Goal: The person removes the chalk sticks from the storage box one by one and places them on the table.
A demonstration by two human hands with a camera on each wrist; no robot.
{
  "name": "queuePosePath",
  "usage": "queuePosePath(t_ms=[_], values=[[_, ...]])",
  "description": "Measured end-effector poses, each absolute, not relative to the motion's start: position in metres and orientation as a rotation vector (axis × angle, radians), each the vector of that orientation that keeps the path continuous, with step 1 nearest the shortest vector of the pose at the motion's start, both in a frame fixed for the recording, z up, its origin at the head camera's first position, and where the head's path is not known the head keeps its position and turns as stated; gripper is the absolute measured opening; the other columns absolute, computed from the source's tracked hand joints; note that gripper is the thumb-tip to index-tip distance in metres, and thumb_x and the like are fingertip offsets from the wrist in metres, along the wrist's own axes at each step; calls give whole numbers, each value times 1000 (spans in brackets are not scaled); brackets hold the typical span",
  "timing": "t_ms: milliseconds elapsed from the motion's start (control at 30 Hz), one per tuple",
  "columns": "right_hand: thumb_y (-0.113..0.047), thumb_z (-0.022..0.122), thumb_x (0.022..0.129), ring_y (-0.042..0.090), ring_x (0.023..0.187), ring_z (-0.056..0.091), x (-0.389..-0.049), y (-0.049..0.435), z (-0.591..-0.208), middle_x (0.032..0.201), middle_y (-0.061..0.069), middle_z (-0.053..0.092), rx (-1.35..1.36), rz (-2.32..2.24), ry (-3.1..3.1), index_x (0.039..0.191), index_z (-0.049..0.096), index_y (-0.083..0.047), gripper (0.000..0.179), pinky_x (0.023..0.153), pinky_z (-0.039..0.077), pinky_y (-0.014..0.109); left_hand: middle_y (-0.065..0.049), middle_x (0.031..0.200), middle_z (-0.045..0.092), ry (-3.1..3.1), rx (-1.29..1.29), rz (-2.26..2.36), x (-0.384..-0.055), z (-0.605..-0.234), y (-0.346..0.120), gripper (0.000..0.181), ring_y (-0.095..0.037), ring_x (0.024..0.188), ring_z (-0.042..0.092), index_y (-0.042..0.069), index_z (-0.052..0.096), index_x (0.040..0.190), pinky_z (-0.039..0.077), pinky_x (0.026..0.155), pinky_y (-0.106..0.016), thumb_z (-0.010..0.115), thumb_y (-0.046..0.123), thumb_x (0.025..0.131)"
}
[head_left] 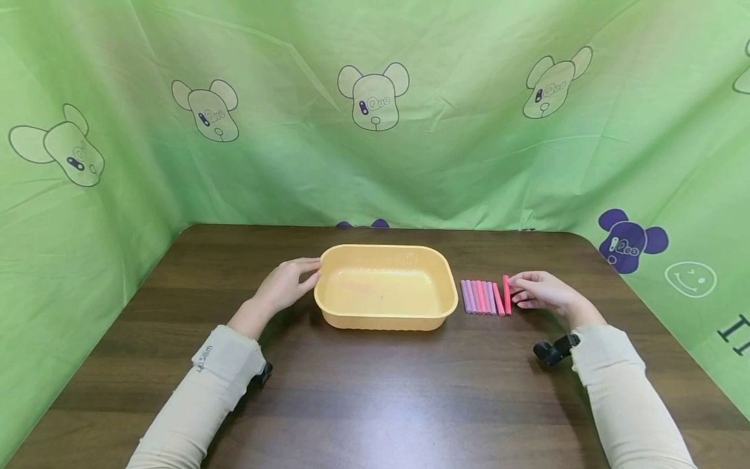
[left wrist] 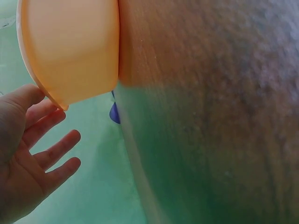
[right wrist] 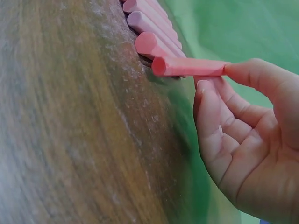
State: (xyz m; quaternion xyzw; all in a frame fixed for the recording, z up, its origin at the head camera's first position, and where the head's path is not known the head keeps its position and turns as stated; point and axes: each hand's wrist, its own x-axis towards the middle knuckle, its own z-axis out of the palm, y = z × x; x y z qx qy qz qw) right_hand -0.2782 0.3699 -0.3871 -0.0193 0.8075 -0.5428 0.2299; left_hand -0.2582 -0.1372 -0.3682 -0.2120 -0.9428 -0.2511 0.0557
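Observation:
A yellow plastic basin (head_left: 383, 322) stands on the table, with nothing in it. My left hand (head_left: 285, 284) is at its left end, thumb and fingertips at the rim, the other fingers loosely spread in the left wrist view. To the right of the basin lies a row of several pink and purple chalk sticks (head_left: 479, 298), side by side. My right hand (head_left: 543, 290) pinches a pink chalk stick (right wrist: 191, 66) between thumb and fingers at the row's right end. This stick is tilted, its near end close beside the last pink one.
The dark wooden table (head_left: 375, 397) ends at a green curtain (head_left: 445, 169) with printed bear heads, which hangs behind and along both sides. A black wrist camera (head_left: 555, 350) sits at my right cuff.

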Motion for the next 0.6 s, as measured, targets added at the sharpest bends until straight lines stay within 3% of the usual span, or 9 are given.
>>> queuePosePath(t_ms=[367, 600], values=[[-16, 43, 98, 2, 73, 62, -282, 366, -392, 82, -8, 62, -18, -1496, 2194, 96, 56, -11, 14, 70, 56, 18, -12, 133, 56, -2865, -634, -777, -258, -369, -137, 38, -29, 126, 50, 5, 57, 128, 41, 106, -45, 54, 22, 94], [-15, 43, 98, 3, 73, 62, -284, 361, -392, 83, -7, 60, -19, -1445, 2219, 106, 53, 2, 21, 71, 56, 19, -11, 134, 56, -2876, -622, -792, -257, -367, -137, 39, -28, 127, 50, 5, 56, 129, 41, 106, -45, 54, 23, 95]])
